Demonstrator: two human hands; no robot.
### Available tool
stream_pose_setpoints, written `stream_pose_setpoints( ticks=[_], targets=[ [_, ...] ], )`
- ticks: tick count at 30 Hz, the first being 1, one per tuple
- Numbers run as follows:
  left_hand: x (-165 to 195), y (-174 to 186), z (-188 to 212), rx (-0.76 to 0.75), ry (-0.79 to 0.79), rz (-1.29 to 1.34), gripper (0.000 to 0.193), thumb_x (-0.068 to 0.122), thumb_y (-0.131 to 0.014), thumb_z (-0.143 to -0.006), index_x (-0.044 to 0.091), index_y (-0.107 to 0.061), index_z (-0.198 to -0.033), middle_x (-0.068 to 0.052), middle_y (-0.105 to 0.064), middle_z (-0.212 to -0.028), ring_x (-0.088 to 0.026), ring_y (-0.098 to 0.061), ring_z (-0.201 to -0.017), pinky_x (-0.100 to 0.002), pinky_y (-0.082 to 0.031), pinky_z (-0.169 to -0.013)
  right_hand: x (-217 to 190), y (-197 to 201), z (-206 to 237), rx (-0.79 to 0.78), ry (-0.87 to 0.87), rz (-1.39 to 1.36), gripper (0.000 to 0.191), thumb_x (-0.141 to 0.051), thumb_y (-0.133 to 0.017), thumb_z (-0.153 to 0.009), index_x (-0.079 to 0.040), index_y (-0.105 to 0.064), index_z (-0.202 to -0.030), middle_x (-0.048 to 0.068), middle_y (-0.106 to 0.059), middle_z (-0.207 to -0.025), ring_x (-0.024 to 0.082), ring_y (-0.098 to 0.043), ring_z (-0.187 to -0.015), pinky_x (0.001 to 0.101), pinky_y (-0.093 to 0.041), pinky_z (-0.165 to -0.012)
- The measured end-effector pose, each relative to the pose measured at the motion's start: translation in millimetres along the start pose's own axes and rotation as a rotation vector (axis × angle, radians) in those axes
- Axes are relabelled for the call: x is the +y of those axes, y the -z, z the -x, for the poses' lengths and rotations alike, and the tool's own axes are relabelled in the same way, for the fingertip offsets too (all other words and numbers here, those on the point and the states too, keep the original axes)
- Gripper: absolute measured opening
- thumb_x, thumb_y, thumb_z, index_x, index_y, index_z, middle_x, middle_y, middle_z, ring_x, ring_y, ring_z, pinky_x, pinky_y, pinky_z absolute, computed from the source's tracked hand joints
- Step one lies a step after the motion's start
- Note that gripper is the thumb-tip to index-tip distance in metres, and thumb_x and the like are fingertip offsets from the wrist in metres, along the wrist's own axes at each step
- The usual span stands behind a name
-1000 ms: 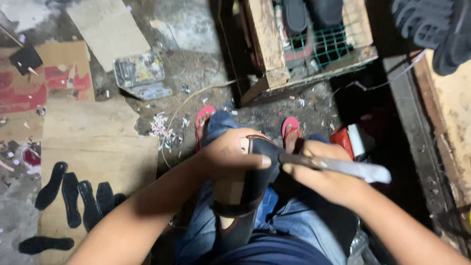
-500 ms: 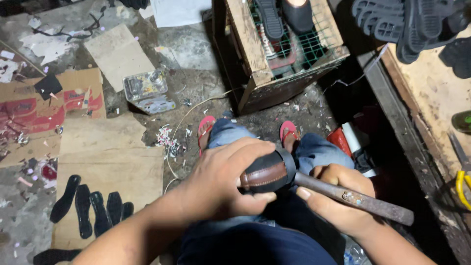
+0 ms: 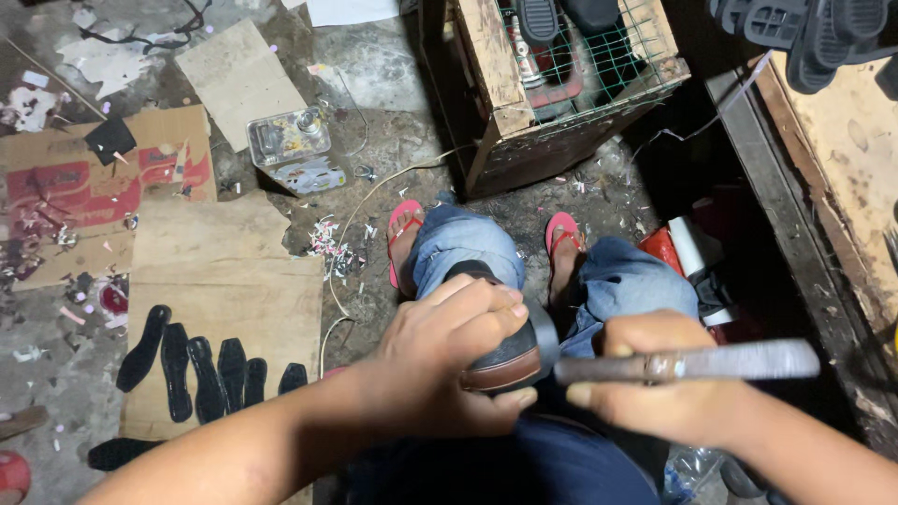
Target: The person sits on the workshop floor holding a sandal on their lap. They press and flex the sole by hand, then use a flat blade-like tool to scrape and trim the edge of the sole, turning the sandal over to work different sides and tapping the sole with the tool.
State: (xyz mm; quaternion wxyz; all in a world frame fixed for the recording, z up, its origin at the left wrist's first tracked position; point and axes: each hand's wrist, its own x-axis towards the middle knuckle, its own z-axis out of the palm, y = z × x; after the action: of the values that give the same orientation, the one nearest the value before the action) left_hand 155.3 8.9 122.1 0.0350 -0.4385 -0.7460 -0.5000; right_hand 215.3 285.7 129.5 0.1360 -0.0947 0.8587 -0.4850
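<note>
Left hand: the left hand (image 3: 449, 360) wraps its grip over a dark shoe piece with a brown edge (image 3: 505, 360), fingers curled across the top and thumb below, pinning it on the lap so that it cannot shift.
Right hand: the right hand (image 3: 669, 397) has its grip closed round the handle of a hammer (image 3: 692, 363), held level, its head touching the right end of the shoe piece.
Shoe piece: near the middle of the scene, on the person's lap between the jeans-clad knees (image 3: 617, 281), above the red sandals (image 3: 407, 234) planted on the floor.
Left side: a sheet of cardboard (image 3: 234, 281) on the floor carries a row of black soles (image 3: 206, 369), laid out side by side within reach.
Far side: a wooden crate with green wire mesh (image 3: 561, 75) holds more footwear.
Floor: paper scraps (image 3: 327, 238) lie scattered just left of the feet.
</note>
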Motion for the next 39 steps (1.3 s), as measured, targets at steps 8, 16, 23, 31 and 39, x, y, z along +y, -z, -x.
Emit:
stream_pose_setpoints(
  ticks=[8,16,23,31,39],
  targets=[
    [11.8,-24.4,35.1,0.594,0.784,0.893,0.014,0.016,-0.057,-0.107,0.002,-0.058,-0.108,-0.016,-0.063,-0.108,-0.025,-0.062,-0.099,-0.042,-0.052,-0.090,-14.8,-44.0,9.4,0.131,0.340,0.015,0.048,-0.017,-0.089,-0.071,-0.012,-0.042,-0.064,0.002,-0.048,-0.052,0.018,-0.046,-0.042,0.0347,-0.034,-0.043],
    [-12.5,-14.3,71.1,0.306,1.288,1.404,0.044,0.020,-0.069,-0.096,-0.008,-0.057,-0.128,-0.016,-0.071,-0.107,-0.022,-0.073,-0.087,-0.038,-0.060,-0.080,-8.0,-73.9,16.1,-0.058,0.516,0.098,0.048,-0.017,-0.093,-0.066,-0.011,-0.045,-0.063,0.007,-0.048,-0.055,0.028,-0.049,-0.047,0.0420,-0.033,-0.045],
    [-29.7,-74.3,20.3,0.323,1.256,1.364,0.050,0.025,-0.072,-0.087,0.003,-0.059,-0.130,-0.010,-0.070,-0.098,-0.020,-0.071,-0.075,-0.040,-0.061,-0.064,-3.2,-45.1,42.7,0.234,0.367,0.275,0.039,-0.025,-0.088,-0.072,-0.013,-0.053,-0.061,0.006,-0.057,-0.059,0.023,-0.060,-0.051,0.0355,-0.046,-0.048],
    [-58.9,-136.4,-2.5,0.268,1.368,1.277,0.064,0.030,-0.074,-0.082,0.003,-0.053,-0.136,-0.013,-0.071,-0.108,-0.021,-0.074,-0.084,-0.038,-0.062,-0.069,53.9,-46.7,64.2,0.454,0.087,0.504,0.040,-0.030,-0.084,-0.074,-0.009,-0.053,-0.060,0.009,-0.056,-0.058,0.027,-0.059,-0.050,0.0375,-0.045,-0.047],
    [-75.8,-169.3,16.4,0.316,1.060,1.262,0.049,0.021,-0.069,-0.095,-0.010,-0.060,-0.132,-0.010,-0.070,-0.109,-0.016,-0.066,-0.095,-0.029,-0.055,-0.082,70.3,-43.4,65.7,0.375,-0.007,0.300,0.044,-0.026,-0.084,-0.075,-0.010,-0.047,-0.057,0.004,-0.052,-0.052,0.017,-0.053,-0.042,0.0323,-0.039,-0.042]
  ],
)
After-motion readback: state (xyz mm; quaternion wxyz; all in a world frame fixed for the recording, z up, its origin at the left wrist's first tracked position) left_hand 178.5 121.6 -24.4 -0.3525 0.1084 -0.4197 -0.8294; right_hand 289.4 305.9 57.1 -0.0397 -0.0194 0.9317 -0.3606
